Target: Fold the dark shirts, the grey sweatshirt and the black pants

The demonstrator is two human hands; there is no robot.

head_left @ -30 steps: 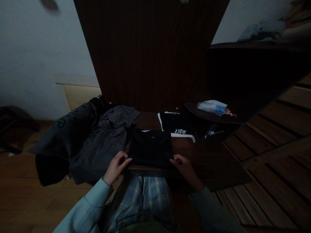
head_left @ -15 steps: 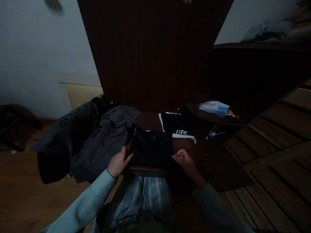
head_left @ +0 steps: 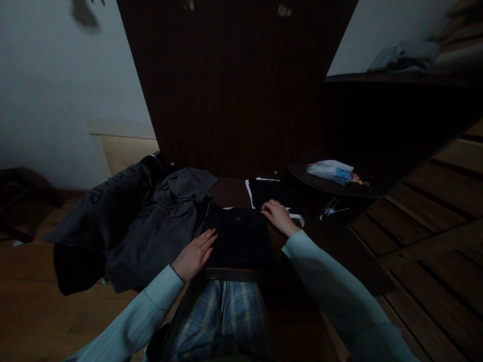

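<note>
A folded black T-shirt point(head_left: 237, 239) with a small light mark lies at the table's front edge. My left hand point(head_left: 195, 254) rests flat on its left side, fingers stretched out. At its upper right corner, my right hand point(head_left: 279, 217) has bent fingers that appear closed on the cloth edge. Behind that hand lies another folded black garment point(head_left: 269, 189) with white edges, its white lettering mostly covered by the hand. Dark grey clothes point(head_left: 154, 226) are heaped loosely just left of the T-shirt.
A tall dark panel point(head_left: 234, 90) rises behind the dark table point(head_left: 230, 192). On a rounded shelf point(head_left: 302, 176) at right sits a plastic packet point(head_left: 332, 171). Wooden slats point(head_left: 415, 226) stand farther right, and a dark stool point(head_left: 26, 201) is at far left.
My left hand has gone from pinching the T-shirt's lower left corner to lying flat on it. My right hand has moved up from the lower right corner to the upper right.
</note>
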